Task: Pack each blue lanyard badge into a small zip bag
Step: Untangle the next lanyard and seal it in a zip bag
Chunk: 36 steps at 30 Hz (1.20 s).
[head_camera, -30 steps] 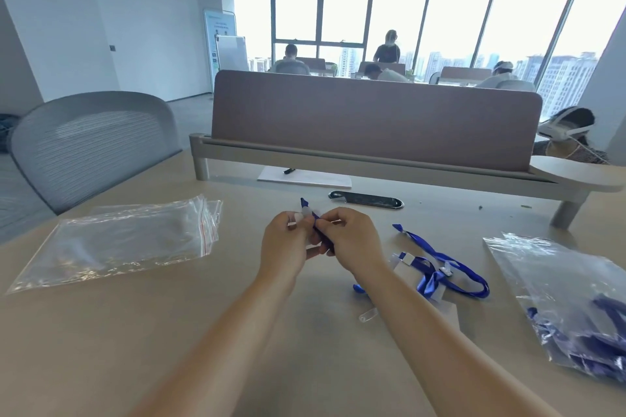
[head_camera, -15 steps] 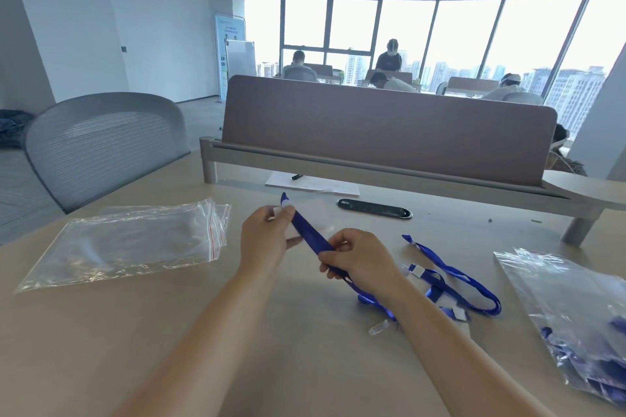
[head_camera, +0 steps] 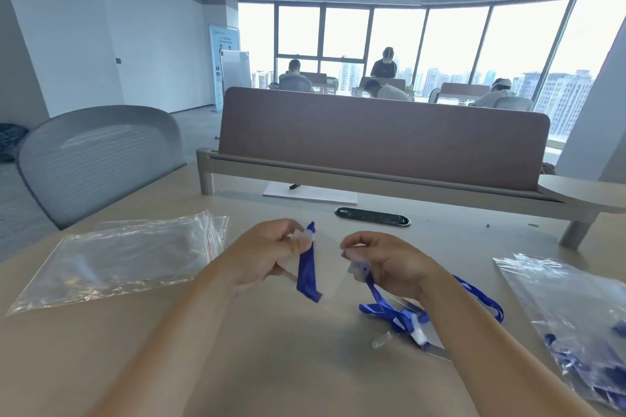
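Near the centre of the table (head_camera: pixel 271 366), left hand (head_camera: pixel 267 256) curled, thumb and forefinger pinching the top end of a blue lanyard (head_camera: pixel 307 269); folded strap hanging straight down from the pinch, lower end free. At 3 o'clock from it, close but apart, right hand (head_camera: pixel 386 261) curled too, fingertips pinching a clear clip (head_camera: pixel 358 268), blue strap running from the clip toward 5 o'clock into a pile (head_camera: pixel 403 316) of lanyards and clear badge parts on the table under the right wrist. Hard to tell whether both straps belong to one lanyard.

At 9 o'clock, flat on the table, empty zip bags (head_camera: pixel 128 257), stacked, red seal line toward the hands. At 3 o'clock, by the table edge, a filled bag (head_camera: pixel 569 322) with blue lanyards inside. At 12 o'clock, a black grommet (head_camera: pixel 372 216), then paper (head_camera: pixel 315 195) with a pen (head_camera: pixel 294 186) on it, then the divider (head_camera: pixel 382 142). At 10 o'clock, beyond the table, a grey chair (head_camera: pixel 98 159).
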Each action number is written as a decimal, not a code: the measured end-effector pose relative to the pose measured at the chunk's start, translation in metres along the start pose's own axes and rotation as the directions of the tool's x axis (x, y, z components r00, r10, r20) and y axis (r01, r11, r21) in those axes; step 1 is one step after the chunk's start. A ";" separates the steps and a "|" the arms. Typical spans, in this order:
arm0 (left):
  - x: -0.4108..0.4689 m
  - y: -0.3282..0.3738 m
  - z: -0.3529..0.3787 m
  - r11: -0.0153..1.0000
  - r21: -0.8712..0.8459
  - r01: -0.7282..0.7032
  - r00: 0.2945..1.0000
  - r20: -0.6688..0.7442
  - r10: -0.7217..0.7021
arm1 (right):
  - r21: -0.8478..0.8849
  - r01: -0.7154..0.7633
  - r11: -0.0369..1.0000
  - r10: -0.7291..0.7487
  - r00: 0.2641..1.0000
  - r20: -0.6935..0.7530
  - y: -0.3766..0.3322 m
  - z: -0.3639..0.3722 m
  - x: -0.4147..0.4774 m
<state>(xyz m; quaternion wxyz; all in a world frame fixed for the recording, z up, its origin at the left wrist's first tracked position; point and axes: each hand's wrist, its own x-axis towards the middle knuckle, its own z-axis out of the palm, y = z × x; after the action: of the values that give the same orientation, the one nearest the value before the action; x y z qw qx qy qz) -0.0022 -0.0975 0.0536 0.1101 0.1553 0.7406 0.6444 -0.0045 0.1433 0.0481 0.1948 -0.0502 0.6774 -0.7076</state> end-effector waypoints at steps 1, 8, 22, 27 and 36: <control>0.000 -0.002 0.003 0.998 0.055 0.011 1.000 0.026 -0.012 | -0.018 -0.001 1.000 0.001 1.000 -0.020 -0.003 0.001 0.002; 0.011 -0.025 0.024 0.876 0.483 0.007 0.991 -0.120 0.059 | -0.535 0.090 0.840 -0.239 0.947 -0.215 -0.015 0.022 0.008; 0.027 -0.022 0.016 0.996 -0.063 -0.058 0.734 -0.679 0.000 | -0.207 0.138 0.969 -0.179 0.965 -0.193 0.011 0.059 0.016; 0.020 -0.013 0.013 0.917 -0.368 -0.151 0.794 -0.598 -0.110 | -0.197 0.100 0.975 -0.118 0.990 -0.082 0.024 0.053 0.011; -0.001 -0.008 -0.002 0.949 -0.311 -0.047 0.998 -0.042 0.035 | -0.274 0.047 0.960 -0.011 0.991 0.134 0.022 0.026 -0.004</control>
<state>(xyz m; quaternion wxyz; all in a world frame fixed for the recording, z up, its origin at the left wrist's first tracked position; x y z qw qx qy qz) -0.0024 -0.1003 0.0463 0.1064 0.1396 0.6278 0.7583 0.0123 0.1203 0.0289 0.2196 -0.1333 0.7546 -0.6038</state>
